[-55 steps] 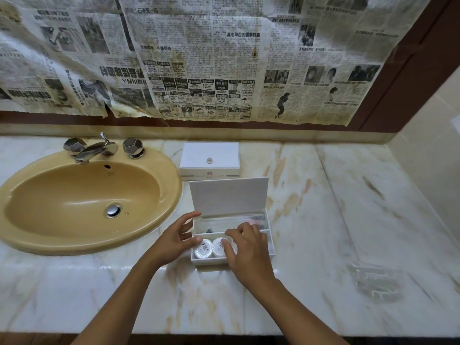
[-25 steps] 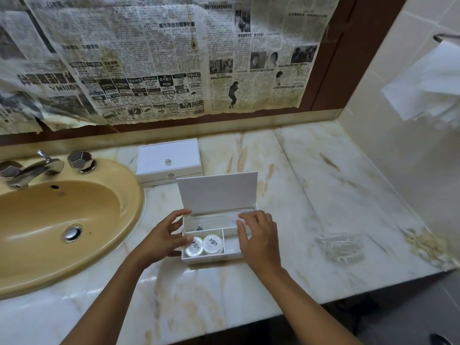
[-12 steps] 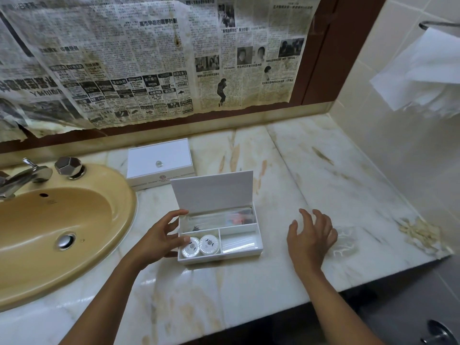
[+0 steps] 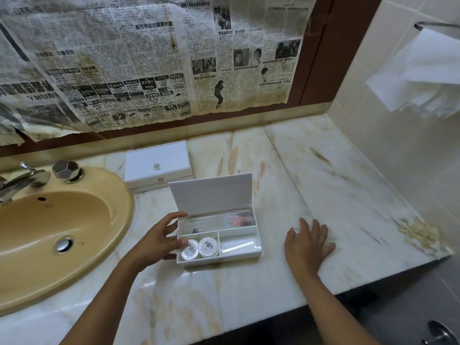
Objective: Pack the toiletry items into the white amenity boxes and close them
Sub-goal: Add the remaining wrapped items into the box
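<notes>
An open white amenity box (image 4: 239, 256) stands on the marble counter with its lid (image 4: 211, 192) upright. Two round wrapped soaps (image 4: 190, 249) fill its front left compartment. A clear wrapped item (image 4: 224, 220) lies in the long back compartment, and the front right compartment looks bare. My left hand (image 4: 159, 237) grips the box's left end, thumb at the front corner and fingers at the back. My right hand (image 4: 308, 241) lies flat on the counter to the right of the box, fingers straight, over a clear plastic packet (image 4: 331, 245) that is mostly hidden. A second amenity box (image 4: 156, 163) sits closed behind.
A yellow sink (image 4: 49, 220) with a chrome tap (image 4: 22, 180) takes up the left. Newspaper (image 4: 149, 58) covers the wall behind. A tiled wall with hanging white paper (image 4: 420, 70) closes the right side. Crumbled debris (image 4: 418, 235) lies near the counter's right front edge.
My right hand left the box, moved right and settled flat on the clear packet. My left hand stayed on the box's left end. The view swung right.
</notes>
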The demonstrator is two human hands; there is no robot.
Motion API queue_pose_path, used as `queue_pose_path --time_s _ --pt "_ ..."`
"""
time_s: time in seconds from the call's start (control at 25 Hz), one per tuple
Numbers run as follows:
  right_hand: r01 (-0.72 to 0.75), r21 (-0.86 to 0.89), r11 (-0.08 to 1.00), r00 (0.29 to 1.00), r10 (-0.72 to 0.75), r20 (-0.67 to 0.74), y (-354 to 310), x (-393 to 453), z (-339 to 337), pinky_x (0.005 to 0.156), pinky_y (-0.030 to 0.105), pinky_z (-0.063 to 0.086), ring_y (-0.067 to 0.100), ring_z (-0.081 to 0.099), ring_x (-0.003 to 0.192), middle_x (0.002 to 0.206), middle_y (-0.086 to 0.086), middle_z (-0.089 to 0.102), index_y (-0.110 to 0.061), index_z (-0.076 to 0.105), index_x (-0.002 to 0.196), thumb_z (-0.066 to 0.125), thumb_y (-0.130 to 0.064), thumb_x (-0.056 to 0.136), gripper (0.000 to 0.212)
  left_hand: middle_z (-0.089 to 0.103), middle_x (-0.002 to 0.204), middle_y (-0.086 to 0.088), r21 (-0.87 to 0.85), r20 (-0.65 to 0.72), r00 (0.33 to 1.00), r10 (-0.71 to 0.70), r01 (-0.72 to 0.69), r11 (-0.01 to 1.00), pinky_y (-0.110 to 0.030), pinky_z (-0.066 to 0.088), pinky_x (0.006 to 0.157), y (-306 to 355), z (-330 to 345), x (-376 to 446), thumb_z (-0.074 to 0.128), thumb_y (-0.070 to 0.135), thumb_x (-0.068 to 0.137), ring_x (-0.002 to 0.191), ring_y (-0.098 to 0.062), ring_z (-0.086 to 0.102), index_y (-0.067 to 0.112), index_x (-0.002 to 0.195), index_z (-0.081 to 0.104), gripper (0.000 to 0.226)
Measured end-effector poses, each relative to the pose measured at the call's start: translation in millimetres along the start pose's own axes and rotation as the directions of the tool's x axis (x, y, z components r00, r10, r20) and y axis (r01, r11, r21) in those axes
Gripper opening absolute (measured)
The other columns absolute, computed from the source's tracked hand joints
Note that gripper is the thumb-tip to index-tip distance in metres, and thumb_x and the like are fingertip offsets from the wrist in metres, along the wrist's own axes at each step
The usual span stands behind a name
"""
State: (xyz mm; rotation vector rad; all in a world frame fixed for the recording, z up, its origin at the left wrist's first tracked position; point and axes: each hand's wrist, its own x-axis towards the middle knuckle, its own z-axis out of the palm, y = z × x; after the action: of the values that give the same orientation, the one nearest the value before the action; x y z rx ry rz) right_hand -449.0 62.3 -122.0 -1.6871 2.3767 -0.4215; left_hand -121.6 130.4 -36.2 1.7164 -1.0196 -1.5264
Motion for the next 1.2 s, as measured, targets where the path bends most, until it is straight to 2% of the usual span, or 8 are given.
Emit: queue_pose_path --time_s 0.2,0.4,0.56,0.76,0.84,0.96,1.08,1.2 --pt "0.173 0.141 0.975 0.985 -0.175 0.004 -25 -18 14 0.107 0.064 0.017 0.036 0.03 0.138 0.14 0.016 0.048 -0.013 0.061 0.124 0.05 -0.03 0.091 0.039 0.049 0.145 -0.003 0.007 0.003 1.0 -0.004 0.004 1.0 -0.032 0.059 0.066 -1 -1 1 0.071 0.006 0.087 0.105 -0.019 0.07 0.043 0.126 0.051 0.058" --pt "0.311 0.308 0.899 0.938 -0.342 0.052 -39 -33 22 0.113 0.055 0.01 0.032 0.027 0.141 0.143 0.012 0.046 -0.015 0.061 0.125 0.021 -0.05 0.086 0.066 0.047 0.146 -0.003 0.027 -0.019 1.0 -0.015 0.016 1.0 -0.034 0.06 0.067 -4 -6 -5 0.068 0.002 0.088 0.104 -0.017 0.07 0.043 0.126 0.05 0.059" --pt "0.351 0.355 0.867 0.905 -0.411 0.11 -53 -43 25 0.115 0.051 0.005 0.028 0.024 0.143 0.146 0.009 0.044 -0.016 0.061 0.127 0.016 -0.05 0.083 0.071 0.046 0.146 -0.006 0.055 -0.062 0.998 -0.021 0.024 0.998 -0.037 0.061 0.069 -15 -19 -17 0.067 0.002 0.088 0.099 -0.014 0.072 0.047 0.121 0.052 0.058" --pt "0.383 0.368 0.848 0.86 -0.472 0.193 -77 -57 27 0.116 0.045 -0.001 0.024 0.019 0.145 0.148 0.007 0.04 -0.017 0.059 0.129 0.012 -0.049 0.079 0.075 0.046 0.147 -0.009 0.022 -0.122 0.991 -0.048 0.051 0.998 -0.043 0.059 0.073 -33 -38 -35 0.069 0.005 0.088 0.106 -0.018 0.068 0.051 0.117 0.053 0.057" --pt "0.382 0.359 0.852 0.844 -0.48 0.24 -85 -57 26 0.116 0.043 -0.003 0.022 0.015 0.147 0.151 0.006 0.036 -0.019 0.056 0.131 0.018 -0.047 0.083 0.068 0.049 0.144 -0.006 -0.013 -0.143 0.988 -0.06 0.058 0.998 -0.045 0.061 0.072 -36 -42 -41 0.069 0.003 0.088 0.121 -0.02 0.059 0.051 0.114 0.055 0.056" --pt "0.379 0.316 0.87 0.813 -0.476 0.336 -91 -52 22 0.117 0.041 -0.004 0.019 0.007 0.148 0.155 0.002 0.027 -0.025 0.048 0.138 0.035 -0.03 0.098 0.042 0.051 0.142 0.001 -0.019 -0.165 0.984 -0.063 0.061 0.998 -0.041 0.061 0.064 -37 -42 -47 0.069 0.004 0.088 0.135 -0.023 0.046 0.053 0.109 0.057 0.054" --pt "0.343 0.328 0.88 0.805 -0.456 0.381 -96 -44 12 0.117 0.043 -0.005 0.015 0.004 0.148 0.157 -0.002 0.023 -0.031 0.043 0.14 0.044 -0.03 0.099 0.04 0.048 0.143 0.006 0.025 -0.188 0.981 -0.05 0.055 0.998 -0.041 0.06 0.06 -37 -43 -46 0.067 0.009 0.09 0.138 -0.014 0.04 0.054 0.106 0.057 0.049" --pt "0.279 0.359 0.891 0.831 -0.411 0.375 -102 -38 0 0.117 0.043 -0.006 0.014 0.009 0.147 0.155 -0.004 0.028 -0.035 0.047 0.137 0.045 -0.032 0.098 0.039 0.047 0.143 0.005 0.039 -0.183 0.982 -0.047 0.055 0.998 -0.046 0.061 0.062 -37 -44 -42 0.061 0.008 0.094 0.139 -0.011 0.037 0.053 0.107 0.057 0.047"
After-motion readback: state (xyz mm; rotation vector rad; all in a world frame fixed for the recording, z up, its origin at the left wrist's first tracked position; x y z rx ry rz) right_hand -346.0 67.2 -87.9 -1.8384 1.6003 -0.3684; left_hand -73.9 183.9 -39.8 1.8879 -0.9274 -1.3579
